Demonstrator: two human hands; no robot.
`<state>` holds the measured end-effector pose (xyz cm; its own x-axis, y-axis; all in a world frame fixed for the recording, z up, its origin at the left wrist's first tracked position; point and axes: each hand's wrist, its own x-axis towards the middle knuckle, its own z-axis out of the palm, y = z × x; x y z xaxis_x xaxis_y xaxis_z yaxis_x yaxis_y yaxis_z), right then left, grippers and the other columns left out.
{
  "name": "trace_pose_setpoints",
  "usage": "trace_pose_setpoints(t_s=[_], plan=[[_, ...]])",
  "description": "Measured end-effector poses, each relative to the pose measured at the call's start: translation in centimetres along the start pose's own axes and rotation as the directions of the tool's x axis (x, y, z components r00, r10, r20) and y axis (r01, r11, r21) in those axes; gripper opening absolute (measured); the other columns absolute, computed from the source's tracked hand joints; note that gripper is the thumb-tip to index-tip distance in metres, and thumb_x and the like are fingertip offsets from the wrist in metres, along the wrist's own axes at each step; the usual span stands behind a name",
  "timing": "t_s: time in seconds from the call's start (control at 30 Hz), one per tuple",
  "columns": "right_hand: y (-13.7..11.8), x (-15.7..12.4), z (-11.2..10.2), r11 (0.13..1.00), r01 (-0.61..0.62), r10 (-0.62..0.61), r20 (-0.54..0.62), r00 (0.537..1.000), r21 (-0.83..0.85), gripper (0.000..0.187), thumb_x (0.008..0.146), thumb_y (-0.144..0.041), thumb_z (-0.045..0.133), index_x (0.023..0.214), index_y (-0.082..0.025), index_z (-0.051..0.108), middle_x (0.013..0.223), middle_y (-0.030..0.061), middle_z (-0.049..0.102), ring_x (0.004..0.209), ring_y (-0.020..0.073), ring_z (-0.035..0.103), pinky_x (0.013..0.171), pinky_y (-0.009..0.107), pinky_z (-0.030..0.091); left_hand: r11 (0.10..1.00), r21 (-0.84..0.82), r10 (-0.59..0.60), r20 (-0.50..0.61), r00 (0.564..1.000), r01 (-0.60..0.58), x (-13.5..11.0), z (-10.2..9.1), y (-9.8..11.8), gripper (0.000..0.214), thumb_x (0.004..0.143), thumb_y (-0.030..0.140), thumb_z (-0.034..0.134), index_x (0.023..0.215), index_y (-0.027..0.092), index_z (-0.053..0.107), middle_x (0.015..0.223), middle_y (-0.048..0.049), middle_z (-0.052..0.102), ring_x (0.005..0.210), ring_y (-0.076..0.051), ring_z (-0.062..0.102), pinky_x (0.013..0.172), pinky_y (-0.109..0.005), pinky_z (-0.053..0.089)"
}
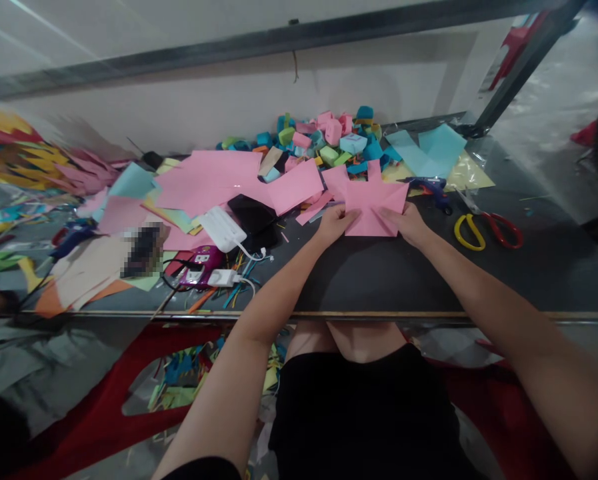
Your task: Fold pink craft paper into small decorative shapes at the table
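On my feed, a dark table (pixel 543 280) stands before a pale wall (pixel 379 83), a metal bar (pixel 259 48) crossing above. I see the pink sheet (pixel 371 225) over the table's near part, its straight edge toward the camera, far corners flaring outward; no long axis stands out to me. Left hand (pixel 335 224) and right hand (pixel 411 224) each pinch one side, fingers nearly closed, thumbs on top.

Pink sheet (pixel 371 200) is showing matt paper finish; tabletop (pixel 539 280) is looking smooth, dull; scissors (pixel 473 206) are combining metal blades (pixel 467 199) with plastic handles (pixel 505 219); purple power strip (pixel 206 257) is gleaming, glossy plastic; clear film (pixel 479 172) is shining, crinkled plastic; red chair (pixel 96 400) is looking plastic, smooth
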<state>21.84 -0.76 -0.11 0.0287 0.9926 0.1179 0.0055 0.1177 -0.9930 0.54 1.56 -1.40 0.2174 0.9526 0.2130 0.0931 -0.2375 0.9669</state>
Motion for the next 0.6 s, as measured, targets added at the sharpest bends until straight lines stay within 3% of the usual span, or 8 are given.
trace_pose_setpoints(t_s=[0.13,0.23,0.43,0.6], plan=[[-0.1,-0.3,0.0,0.999,-0.033,0.034,0.037,0.999,-0.038,0.059,0.051,-0.064,0.092,0.084,-0.019,0.074,0.097,0.0128,0.079,0.105,0.0373,0.071,0.097,0.059,0.057,0.996,-0.078,-0.032,-0.019,0.999,0.031,0.1,-0.3,0.2,0.034,0.081,0.042,0.079,0.065,0.017,0.061,0.061,0.0033,0.054,0.063,-0.010,0.052,0.060,-0.024,0.042],[-0.2,-0.4,-0.2,0.998,-0.041,0.043,0.064,0.997,-0.037,0.055,0.054,-0.059,0.093,0.086,-0.018,0.075,0.097,0.0136,0.079,0.106,0.0375,0.071,0.098,0.058,0.058,0.980,-0.188,-0.053,0.049,0.997,0.061,0.1,-0.3,0.3,0.033,0.078,0.044,0.081,0.070,0.016,0.066,0.065,0.0021,0.060,0.065,-0.010,0.055,0.065,-0.025,0.046],[-0.7,-0.4,0.0,0.997,-0.048,0.039,0.117,0.992,0.067,0.048,0.056,-0.056,0.093,0.088,-0.023,0.078,0.091,0.0068,0.079,0.102,0.0304,0.073,0.097,0.052,0.058,0.950,-0.302,-0.040,0.126,0.991,0.077,0.1,-0.7,0.4,0.033,0.069,0.047,0.087,0.077,0.017,0.075,0.073,-0.0005,0.070,0.075,-0.013,0.063,0.076,-0.028,0.051],[-1.6,-0.4,-0.7,0.988,-0.130,0.106,0.251,0.962,0.080,0.033,0.055,-0.043,0.093,0.080,-0.026,0.081,0.086,0.0035,0.079,0.092,0.0231,0.072,0.091,0.041,0.057,0.926,-0.371,-0.025,0.131,0.991,0.072,0.3,-1.4,0.5,0.016,0.072,0.032,0.084,0.081,0.020,0.080,0.089,-0.0044,0.077,0.095,-0.019,0.069,0.086,-0.032,0.053]])
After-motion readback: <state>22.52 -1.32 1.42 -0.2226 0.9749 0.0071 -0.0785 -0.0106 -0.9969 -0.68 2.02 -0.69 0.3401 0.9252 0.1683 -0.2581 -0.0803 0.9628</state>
